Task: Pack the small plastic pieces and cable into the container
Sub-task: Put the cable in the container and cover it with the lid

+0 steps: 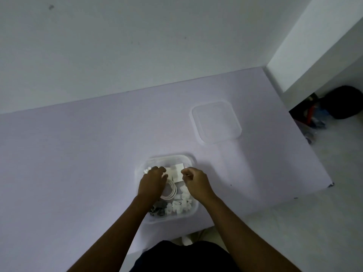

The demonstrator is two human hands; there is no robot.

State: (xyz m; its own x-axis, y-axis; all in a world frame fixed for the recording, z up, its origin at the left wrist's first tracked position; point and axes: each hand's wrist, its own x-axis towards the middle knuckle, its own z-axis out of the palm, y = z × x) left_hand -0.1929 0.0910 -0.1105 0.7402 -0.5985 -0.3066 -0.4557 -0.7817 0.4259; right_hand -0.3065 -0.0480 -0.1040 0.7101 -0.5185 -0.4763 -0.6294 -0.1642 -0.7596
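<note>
The container [170, 156] sits at 6 o'clock on the counter [78, 154], with its lid [216, 122] apart at 2 o'clock. Inside, the coiled cable [170, 190] is probably light and springy: grip across the whole coil. The plastic pieces [179, 206] look light, stiff and easily scattered. The left hand [152, 181] bends its fingers [157, 169] down among the contents. The right hand [197, 183] curls its fingers toward the thumb. A grasp cannot be confirmed for either. No writing is legible.

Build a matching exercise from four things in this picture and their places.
1 lid
2 cable
3 grey pieces
4 right hand

A near-left corner of the container
B flat on the table, beyond the container
C coiled mid-container
D above the container's right side

Pairs: 1-B, 2-C, 3-A, 4-D
</note>
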